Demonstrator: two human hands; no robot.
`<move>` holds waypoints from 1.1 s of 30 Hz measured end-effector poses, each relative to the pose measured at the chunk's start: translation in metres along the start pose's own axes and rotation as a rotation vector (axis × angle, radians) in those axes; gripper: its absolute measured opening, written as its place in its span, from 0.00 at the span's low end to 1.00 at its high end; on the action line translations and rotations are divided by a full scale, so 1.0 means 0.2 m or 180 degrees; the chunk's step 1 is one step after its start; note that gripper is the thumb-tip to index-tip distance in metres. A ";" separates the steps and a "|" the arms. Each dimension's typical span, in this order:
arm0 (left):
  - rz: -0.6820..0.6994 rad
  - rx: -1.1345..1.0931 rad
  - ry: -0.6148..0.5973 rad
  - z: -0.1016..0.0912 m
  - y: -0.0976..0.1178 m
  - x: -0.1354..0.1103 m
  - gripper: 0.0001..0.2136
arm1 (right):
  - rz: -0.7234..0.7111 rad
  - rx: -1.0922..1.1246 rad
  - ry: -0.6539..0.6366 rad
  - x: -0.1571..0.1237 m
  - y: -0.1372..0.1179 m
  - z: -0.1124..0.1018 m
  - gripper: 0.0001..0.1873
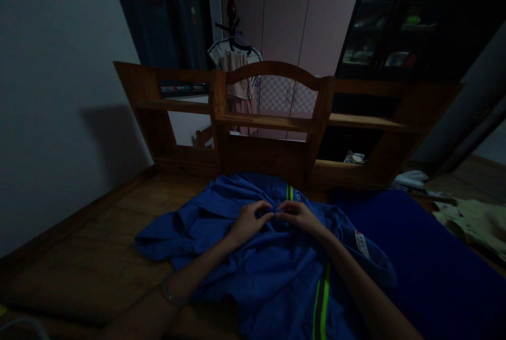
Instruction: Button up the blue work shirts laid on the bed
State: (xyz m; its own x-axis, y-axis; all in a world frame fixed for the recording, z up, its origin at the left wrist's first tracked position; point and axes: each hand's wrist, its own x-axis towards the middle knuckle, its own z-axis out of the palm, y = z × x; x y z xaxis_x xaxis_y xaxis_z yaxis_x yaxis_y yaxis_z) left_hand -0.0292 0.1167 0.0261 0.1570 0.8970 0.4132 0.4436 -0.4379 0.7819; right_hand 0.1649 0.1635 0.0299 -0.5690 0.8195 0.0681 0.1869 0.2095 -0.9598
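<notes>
Pinching at cloth: both hands meet over the upper middle of a blue shirt. It lies spread and rumpled on the wooden bed, collar end toward the headboard.

Left hand: grip closed, fingertips curled down and clamped on a fold of the shirt.
Right hand: same, fingers together on the fabric just opposite. The two sets of fingertips touch or nearly touch. What sits between them is too dark and small to tell.

Noted nearby:
- Green stripe runs down the shirt front toward the camera; a short piece shows just beyond the right hand.
- White patch on the sleeve at right.
- Thin bracelet on the left wrist.
- Dark blue mat beside the shirt on the right; whether it touches or runs under the shirt's edge I cannot tell.
- Clothes hang on a stand behind the headboard.

Risks, as judged:
- Light is poor and the cloth is one colour, so layers are hard to tell apart. A pinch may take the wrong layer, or two at once.
- The shirt lies loose on smooth wood with nothing pinning it. A pull from either hand could drag the whole garment and bunch it further.
- The right forearm rests across the lower shirt, and cloth trapped under it could resist a tug and skew the front.
- The bracelet passes close to the shirt's edge and could snag a fold.
</notes>
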 end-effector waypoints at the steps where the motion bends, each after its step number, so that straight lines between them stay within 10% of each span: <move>1: -0.0009 -0.0008 -0.0008 0.00 -0.01 0.00 0.10 | -0.0016 -0.0014 0.0001 0.00 0.00 0.00 0.19; 33: -0.0385 -0.0682 -0.0359 -0.01 -0.04 0.01 0.11 | -0.0037 -0.0165 0.0014 0.00 -0.01 0.01 0.19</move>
State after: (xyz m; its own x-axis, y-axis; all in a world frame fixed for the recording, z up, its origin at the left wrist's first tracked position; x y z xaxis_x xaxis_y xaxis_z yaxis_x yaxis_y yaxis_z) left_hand -0.0333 0.1219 0.0216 0.2169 0.9394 0.2655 0.2701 -0.3191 0.9084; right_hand 0.1628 0.1610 0.0316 -0.5679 0.8192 0.0804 0.2216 0.2462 -0.9436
